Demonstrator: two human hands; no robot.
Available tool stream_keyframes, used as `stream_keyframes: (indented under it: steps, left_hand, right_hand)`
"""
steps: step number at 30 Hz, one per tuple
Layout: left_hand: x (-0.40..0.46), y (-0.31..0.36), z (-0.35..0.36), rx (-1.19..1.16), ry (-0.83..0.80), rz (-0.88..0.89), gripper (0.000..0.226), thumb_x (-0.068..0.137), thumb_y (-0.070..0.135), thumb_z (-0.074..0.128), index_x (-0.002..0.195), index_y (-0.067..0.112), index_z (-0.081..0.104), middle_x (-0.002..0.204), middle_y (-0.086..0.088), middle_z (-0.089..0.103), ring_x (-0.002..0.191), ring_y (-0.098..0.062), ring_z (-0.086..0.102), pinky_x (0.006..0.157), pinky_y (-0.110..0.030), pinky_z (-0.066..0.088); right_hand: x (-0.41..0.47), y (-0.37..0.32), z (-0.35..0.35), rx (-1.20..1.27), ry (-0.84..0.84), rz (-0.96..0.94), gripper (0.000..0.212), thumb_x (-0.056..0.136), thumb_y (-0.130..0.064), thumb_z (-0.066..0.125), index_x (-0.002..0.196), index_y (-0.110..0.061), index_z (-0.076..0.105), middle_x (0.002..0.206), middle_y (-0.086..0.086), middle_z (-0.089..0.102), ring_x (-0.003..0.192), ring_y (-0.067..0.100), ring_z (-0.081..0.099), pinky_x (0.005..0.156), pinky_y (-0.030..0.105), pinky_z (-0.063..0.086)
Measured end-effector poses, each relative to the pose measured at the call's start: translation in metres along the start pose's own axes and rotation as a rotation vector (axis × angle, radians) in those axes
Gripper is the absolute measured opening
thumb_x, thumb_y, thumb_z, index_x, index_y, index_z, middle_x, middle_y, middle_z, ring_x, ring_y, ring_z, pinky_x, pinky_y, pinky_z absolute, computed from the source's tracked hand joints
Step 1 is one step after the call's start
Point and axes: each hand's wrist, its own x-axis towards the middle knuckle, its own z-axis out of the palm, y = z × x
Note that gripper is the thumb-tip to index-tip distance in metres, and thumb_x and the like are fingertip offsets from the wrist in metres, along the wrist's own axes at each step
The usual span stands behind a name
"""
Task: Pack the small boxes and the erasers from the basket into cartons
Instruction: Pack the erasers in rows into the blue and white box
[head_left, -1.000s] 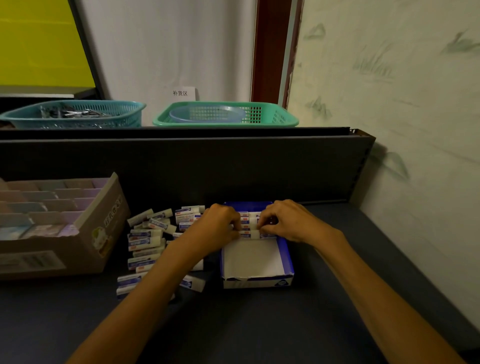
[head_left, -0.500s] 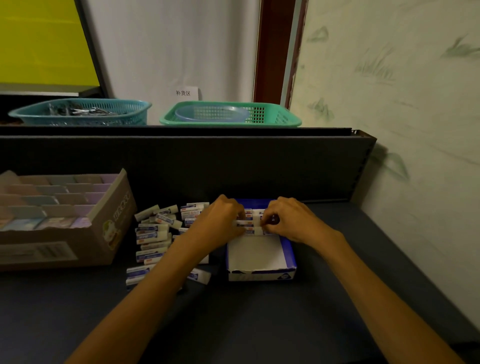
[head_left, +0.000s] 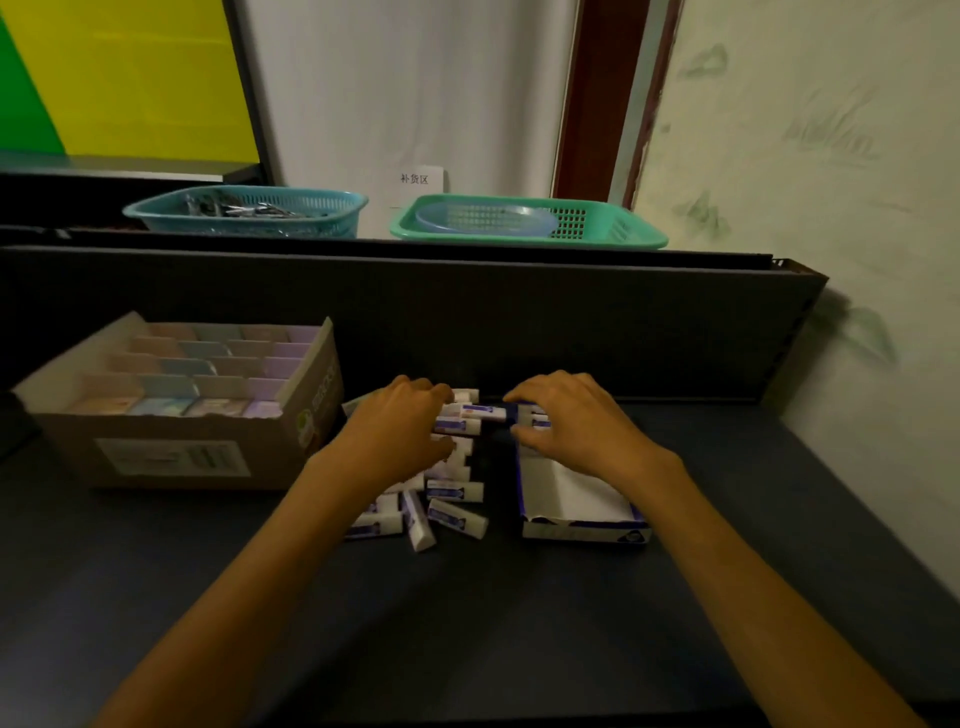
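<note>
Several white erasers with blue sleeves lie in a loose pile (head_left: 452, 512) on the dark table. My left hand (head_left: 400, 431) is over the far part of this pile, its fingers curled down around an eraser (head_left: 485, 413) at its fingertips. To the right stands an open blue-and-white carton (head_left: 582, 535); its near half shows a bare white floor. My right hand (head_left: 571, 421) reaches over the carton's far end. Its thumb and curved fingers hold the row of erasers (head_left: 537, 418) packed there. At the left, a brown carton (head_left: 171, 457) holds rows of small pastel boxes (head_left: 166, 384).
A dark partition (head_left: 467, 322) rises right behind the work area. On the ledge above it sit a teal basket (head_left: 249, 213) with metal items and a green basket (head_left: 613, 234) with a clear bowl. A pale wall (head_left: 857, 260) closes the right side.
My left hand has left the carton and moved left onto the eraser pile. The right hand stays at the carton's far end. The view has shifted, so the table appears lower.
</note>
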Motion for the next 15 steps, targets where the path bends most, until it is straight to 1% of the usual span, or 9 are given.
stream_keyframes:
  steps: [2,4,8,10,13,15]
  left_hand:
    - [-0.01,-0.013,-0.003,0.017,-0.001,-0.021,0.054,0.089,0.04,0.056,0.137,0.025,0.036,0.133,-0.002,0.046,0.123,-0.021,0.041,0.095,-0.035,0.039]
    - [-0.021,-0.026,-0.006,0.021,-0.015,-0.038,0.053,0.089,0.04,0.055,0.137,0.025,0.037,0.133,-0.002,0.046,0.123,-0.022,0.041,0.097,-0.038,0.04]
    - [-0.039,-0.043,-0.009,-0.017,0.004,-0.019,0.05,0.087,0.041,0.057,0.133,0.026,0.041,0.129,-0.001,0.049,0.117,-0.019,0.046,0.094,-0.038,0.044]
    - [-0.045,-0.049,-0.009,-0.033,0.003,0.0,0.048,0.087,0.041,0.058,0.131,0.026,0.044,0.128,-0.001,0.051,0.115,-0.018,0.048,0.093,-0.038,0.046]
    - [-0.052,-0.054,-0.008,-0.061,0.008,0.038,0.044,0.085,0.039,0.061,0.126,0.026,0.049,0.128,0.002,0.051,0.111,-0.015,0.051,0.091,-0.034,0.047]
    - [-0.056,-0.054,-0.006,-0.09,-0.001,0.073,0.04,0.085,0.036,0.062,0.123,0.025,0.053,0.127,0.003,0.05,0.109,-0.014,0.052,0.09,-0.031,0.047]
  right_hand:
    - [0.006,-0.011,0.003,-0.009,0.013,-0.024,0.04,0.09,-0.037,0.059,0.128,-0.028,0.053,0.125,-0.005,0.057,0.113,0.013,0.049,0.1,0.029,0.031]
    - [0.012,-0.021,0.008,-0.017,0.016,-0.033,0.04,0.09,-0.038,0.059,0.128,-0.028,0.054,0.125,-0.005,0.057,0.113,0.014,0.049,0.1,0.031,0.032]
    - [0.017,-0.041,0.023,0.006,-0.038,-0.008,0.042,0.087,-0.044,0.06,0.127,-0.034,0.052,0.127,-0.002,0.056,0.118,0.02,0.048,0.099,0.038,0.04]
    - [0.016,-0.049,0.027,0.017,-0.067,-0.007,0.042,0.087,-0.042,0.061,0.127,-0.034,0.052,0.125,-0.001,0.056,0.116,0.02,0.049,0.097,0.038,0.043]
    - [0.012,-0.058,0.026,0.063,-0.121,-0.045,0.037,0.087,-0.035,0.064,0.123,-0.03,0.056,0.121,-0.005,0.058,0.105,0.012,0.055,0.089,0.031,0.049]
    - [0.01,-0.062,0.027,0.091,-0.178,-0.057,0.03,0.087,-0.033,0.065,0.116,-0.031,0.059,0.115,-0.008,0.06,0.095,0.006,0.058,0.084,0.03,0.052]
